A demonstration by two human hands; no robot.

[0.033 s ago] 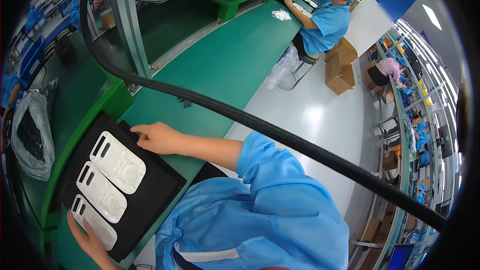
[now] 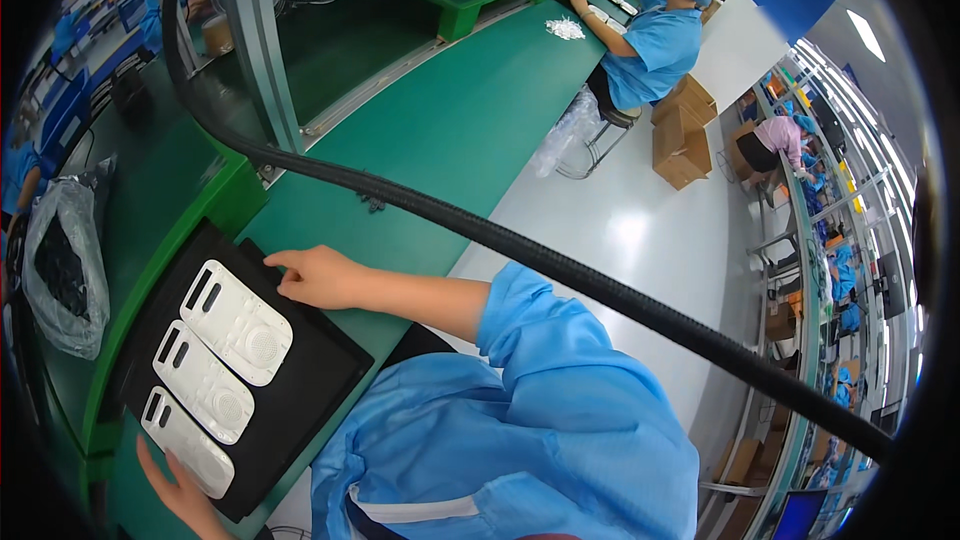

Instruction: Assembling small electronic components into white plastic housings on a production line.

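Three white plastic panels lie side by side on a black mat (image 2: 300,410). Each has two slots at one end and a round speaker-like grille toward the other. They are the far panel (image 2: 238,325), the middle panel (image 2: 203,385) and the near panel (image 2: 190,445). My left hand (image 2: 182,498) is beside the near panel's left edge, its fingers spread and holding nothing visible. At the mat's far right edge is my right hand (image 2: 318,278), index finger stretched out and thumb apart from it. Its other fingers are curled and partly hidden.
A black cable (image 2: 480,230) crosses in front of the view. A green raised rail (image 2: 180,260) borders the mat, with a clear plastic bag (image 2: 65,270) beyond. Farther along the green bench (image 2: 430,130), a co-worker (image 2: 655,50) sits near a white pile (image 2: 565,30).
My left hand has drawn slightly down and back from the near panel's edge. My right hand stays almost in place, and the panels lie as before.
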